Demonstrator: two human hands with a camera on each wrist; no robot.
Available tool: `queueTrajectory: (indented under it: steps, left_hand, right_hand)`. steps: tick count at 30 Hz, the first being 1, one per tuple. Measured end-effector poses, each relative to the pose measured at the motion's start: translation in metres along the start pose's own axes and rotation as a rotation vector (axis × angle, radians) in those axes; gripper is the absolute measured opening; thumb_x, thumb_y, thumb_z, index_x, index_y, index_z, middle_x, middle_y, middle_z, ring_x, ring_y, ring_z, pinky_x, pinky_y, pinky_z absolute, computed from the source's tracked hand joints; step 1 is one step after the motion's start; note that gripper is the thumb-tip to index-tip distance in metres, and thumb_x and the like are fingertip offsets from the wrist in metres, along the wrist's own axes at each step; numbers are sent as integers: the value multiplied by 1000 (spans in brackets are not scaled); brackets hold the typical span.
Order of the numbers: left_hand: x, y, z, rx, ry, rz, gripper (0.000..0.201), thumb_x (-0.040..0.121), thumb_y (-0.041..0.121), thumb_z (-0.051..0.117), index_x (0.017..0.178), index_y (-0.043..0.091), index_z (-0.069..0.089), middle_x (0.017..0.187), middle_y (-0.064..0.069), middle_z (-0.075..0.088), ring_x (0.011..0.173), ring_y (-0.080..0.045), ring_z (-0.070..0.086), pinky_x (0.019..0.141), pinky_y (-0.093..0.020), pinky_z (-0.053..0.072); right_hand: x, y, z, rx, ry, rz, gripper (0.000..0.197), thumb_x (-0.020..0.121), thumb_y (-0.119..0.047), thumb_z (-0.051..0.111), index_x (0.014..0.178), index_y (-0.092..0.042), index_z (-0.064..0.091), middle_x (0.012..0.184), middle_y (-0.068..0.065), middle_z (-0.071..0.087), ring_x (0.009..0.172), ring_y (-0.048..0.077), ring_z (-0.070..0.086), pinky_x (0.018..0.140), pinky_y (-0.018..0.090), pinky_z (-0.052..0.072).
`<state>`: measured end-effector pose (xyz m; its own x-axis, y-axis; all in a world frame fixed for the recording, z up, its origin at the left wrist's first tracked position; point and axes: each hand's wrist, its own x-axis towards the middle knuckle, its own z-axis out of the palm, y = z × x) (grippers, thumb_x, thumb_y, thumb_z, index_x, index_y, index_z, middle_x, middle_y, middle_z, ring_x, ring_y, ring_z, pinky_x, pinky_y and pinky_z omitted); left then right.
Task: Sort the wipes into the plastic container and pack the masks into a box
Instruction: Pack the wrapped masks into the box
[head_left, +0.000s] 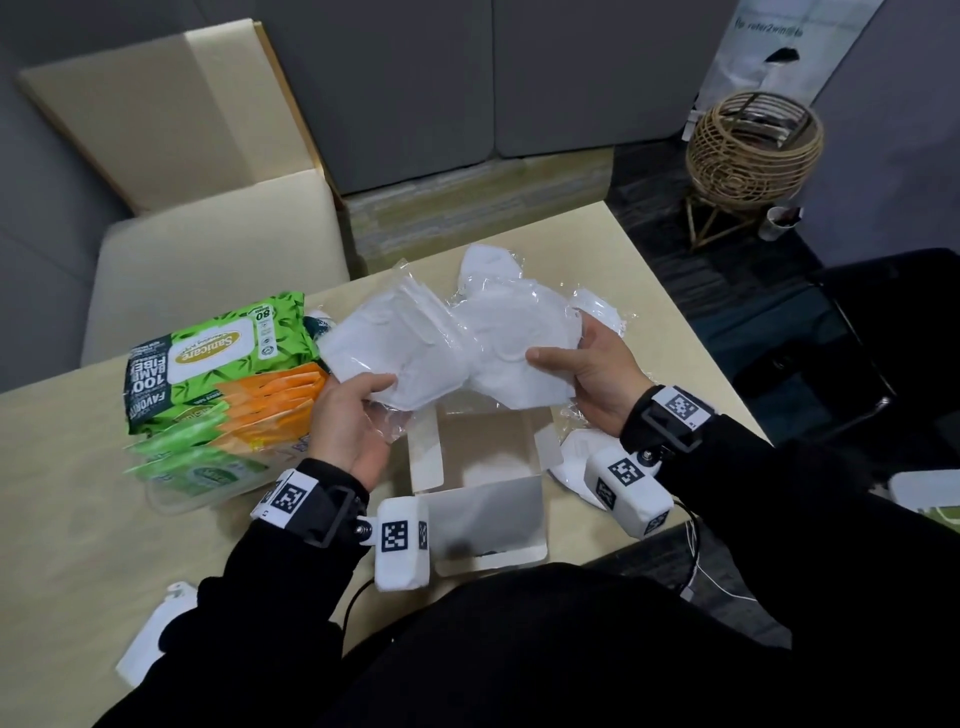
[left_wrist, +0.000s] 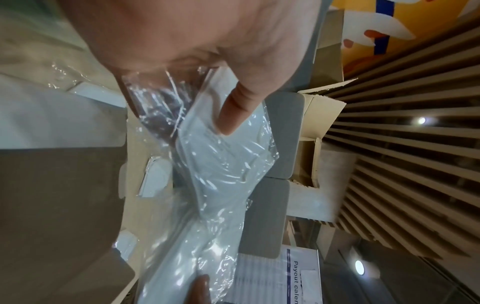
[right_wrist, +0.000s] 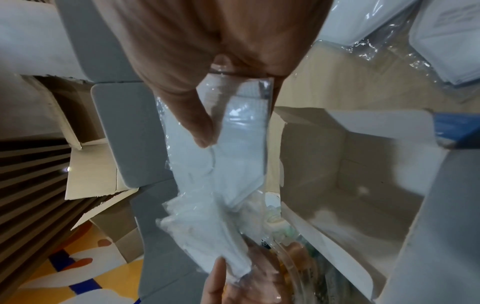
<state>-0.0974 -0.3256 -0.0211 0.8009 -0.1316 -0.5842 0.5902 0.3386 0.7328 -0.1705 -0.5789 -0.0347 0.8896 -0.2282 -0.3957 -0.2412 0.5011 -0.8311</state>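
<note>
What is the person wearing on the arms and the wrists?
Both arms are in black sleeves. Each wrist has a black strap with a white square-code tag. A white camera block with similar codes hangs below each wrist, and thin cables run from them.

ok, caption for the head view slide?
Both hands, left hand and right hand, hold bagged masks above the open box.

"Sanicare", "80" on green wipes pack (head_left: 218, 358)

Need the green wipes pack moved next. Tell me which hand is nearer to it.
Left. The left hand grips the masks right beside the green wipes pack; the right hand grips them beyond the open box, farther away.
</note>
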Motion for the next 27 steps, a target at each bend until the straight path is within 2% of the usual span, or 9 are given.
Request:
queueTrajectory:
  steps: [3, 8, 10, 14, 18, 22, 24, 26, 27]
  left_hand:
    - [-1, 2, -4, -66, -51, -20, 57, 89, -3, 56, 143, 14, 58, 133, -10, 71, 115, -36, 71, 94, -48, 60]
    - [-6, -1, -1, -56, -156, -49, 57, 92, -7, 51, 144, 14, 57, 137, -13, 68, 124, -38, 66, 101, -53, 54]
    - [-8, -6, 5, -38, -176, -54, 57, 91, -10, 52, 140, 16, 60, 135, -12, 70, 123, -37, 67, 99, -52, 57]
    - [-13, -14, 18, 39, -160, -34, 53, 91, -16, 53, 122, 24, 68, 126, -8, 75, 112, -34, 71, 95, -52, 58]
    - [-16, -20, 24, 87, -151, -24, 57, 90, -17, 54, 128, 23, 66, 129, -8, 73, 111, -33, 68, 71, -39, 61]
    - [-15, -25, 25, 92, -152, -24, 59, 90, -16, 56, 134, 23, 63, 130, -7, 72, 115, -36, 67, 67, -39, 61]
    - [-16, -26, 26, 117, -159, -24, 58, 91, -16, 56, 133, 23, 63, 129, -8, 73, 112, -37, 69, 66, -41, 62]
    - [-15, -26, 27, 135, -151, -8, 58, 90, -17, 56, 132, 22, 63, 127, -8, 74, 110, -36, 71, 71, -45, 63]
    - [-13, -25, 26, 138, -135, 7, 59, 89, -19, 56, 132, 21, 63, 126, -8, 74, 112, -37, 71, 78, -49, 63]
  right_hand:
    - [0, 1, -5, 12, 20, 4, 62, 78, 13, 78, 135, -2, 57, 130, 21, 69, 119, 39, 68, 101, 58, 54]
    - [-3, -1, -8, 24, 55, -8, 68, 75, 14, 79, 137, -1, 55, 130, 22, 69, 119, 40, 68, 102, 62, 52]
    - [-3, -1, -7, 22, 56, -12, 69, 75, 15, 79, 137, -3, 55, 130, 21, 69, 119, 40, 68, 102, 61, 53]
    - [-5, -2, -1, 28, 40, -6, 65, 77, 16, 77, 135, -5, 56, 127, 21, 70, 116, 40, 69, 100, 59, 55]
    - [-6, -2, 2, 48, 42, -1, 67, 77, 16, 77, 137, -5, 55, 130, 21, 69, 117, 39, 69, 100, 59, 55]
    - [-8, -1, 5, 58, 27, 5, 67, 78, 15, 76, 138, -5, 53, 132, 21, 68, 118, 39, 68, 99, 57, 56]
    - [-9, 0, 8, 66, 15, 13, 62, 82, 11, 76, 138, -5, 54, 132, 20, 68, 119, 38, 68, 99, 53, 56]
    - [-10, -1, 11, 85, 22, 11, 40, 91, 4, 68, 130, -4, 59, 126, 17, 71, 113, 34, 70, 96, 47, 57]
    - [-11, -2, 12, 118, 41, 18, 27, 96, 0, 62, 123, -5, 63, 120, 14, 73, 108, 32, 71, 93, 45, 56]
